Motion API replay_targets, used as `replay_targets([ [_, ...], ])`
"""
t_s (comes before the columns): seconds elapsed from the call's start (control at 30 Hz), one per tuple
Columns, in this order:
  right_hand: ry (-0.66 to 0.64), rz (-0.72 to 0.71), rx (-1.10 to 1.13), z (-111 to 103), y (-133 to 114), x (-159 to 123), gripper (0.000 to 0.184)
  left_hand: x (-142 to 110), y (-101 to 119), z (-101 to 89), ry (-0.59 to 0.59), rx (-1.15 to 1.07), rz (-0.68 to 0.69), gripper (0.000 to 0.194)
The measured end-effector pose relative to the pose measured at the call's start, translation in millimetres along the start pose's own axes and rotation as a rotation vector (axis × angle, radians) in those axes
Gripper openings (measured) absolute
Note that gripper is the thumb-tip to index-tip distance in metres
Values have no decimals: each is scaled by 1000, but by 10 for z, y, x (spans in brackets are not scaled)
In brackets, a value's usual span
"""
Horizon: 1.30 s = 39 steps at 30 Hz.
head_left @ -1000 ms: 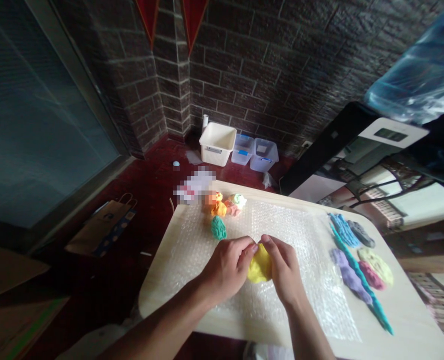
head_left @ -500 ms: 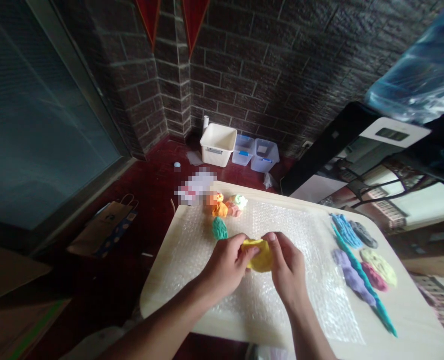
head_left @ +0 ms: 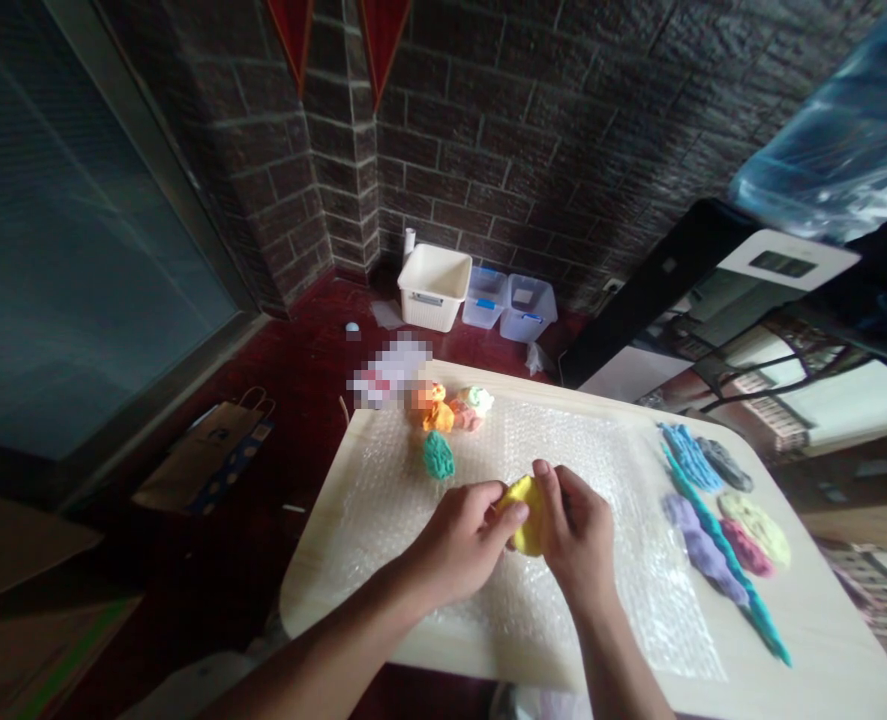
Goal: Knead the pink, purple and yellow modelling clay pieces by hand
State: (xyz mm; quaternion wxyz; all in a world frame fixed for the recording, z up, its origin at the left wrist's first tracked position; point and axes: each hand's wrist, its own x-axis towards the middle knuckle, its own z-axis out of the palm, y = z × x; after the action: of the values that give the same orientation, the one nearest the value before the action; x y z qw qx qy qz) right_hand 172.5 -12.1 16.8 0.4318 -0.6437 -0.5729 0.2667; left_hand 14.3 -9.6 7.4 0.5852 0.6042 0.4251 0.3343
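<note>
A flattened piece of yellow modelling clay [head_left: 527, 525] is pinched between both hands above the bubble wrap [head_left: 383, 510]. My left hand [head_left: 462, 535] grips its left edge, thumb on the near face. On the opposite side my right hand [head_left: 579, 525] is closed on the clay, with its thumb along the edge. Some of the fingers are hidden behind the piece. Beyond the left hand lies a green clay lump [head_left: 438, 456]. Farther back sit orange clay [head_left: 437, 412] and a white and pinkish clump [head_left: 474, 404].
At the table's right lie a twisted teal clay roll [head_left: 728, 555], purple clay [head_left: 702, 550], blue clay strands [head_left: 690, 457], grey clay [head_left: 724, 463], and pink and pale yellow pieces. Storage bins [head_left: 432, 300] stand by the brick wall, and a paper bag [head_left: 203, 455] lies on the floor.
The yellow clay has turned and appears narrower, more upright. My left hand has shifted slightly right with its thumb farther over the clay; my right hand has barely moved.
</note>
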Motion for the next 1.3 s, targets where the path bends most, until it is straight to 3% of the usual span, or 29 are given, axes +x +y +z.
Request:
replay_targets([
  [0.13, -117, 19, 15, -52, -46, 10, 54, -1, 19, -19, 100, 204, 109, 29],
  [0.27, -239, -106, -111, -68, -62, 29, 54, -16, 8, -46, 68, 288, 118, 29],
  [0.37, -197, -173, -180, -19, -23, 25, 55, -27, 4, -35, 71, 275, 92, 29],
  [0.53, -69, -51, -83, 96, -11, -40, 54, -35, 39, 35, 120, 49, 52, 32],
  [0.67, -122, -33, -83, 146, -82, -98, 54, -27, 43, 63, 229, 137, 82, 28],
  [0.83, -137, 4, -30, 162, -128, -119, 55, -17, 34, 50, 238, 210, 109, 26],
  [0.97, -146, -33, -34, 179, -137, -126, 50, -31, 36, 55, 337, 72, 67, 35],
  [1.07, -63, -95, -103, 188, -124, -142, 48, -55, 35, 48, 366, -27, 4, 40],
  [1.17, 53, -145, -163, 203, -106, -157, 45, -72, 16, 46, 309, 9, -47, 44],
  [1.3, -31, -43, -42, 213, -138, -141, 49, -66, -23, 65, 354, 153, 37, 41],
])
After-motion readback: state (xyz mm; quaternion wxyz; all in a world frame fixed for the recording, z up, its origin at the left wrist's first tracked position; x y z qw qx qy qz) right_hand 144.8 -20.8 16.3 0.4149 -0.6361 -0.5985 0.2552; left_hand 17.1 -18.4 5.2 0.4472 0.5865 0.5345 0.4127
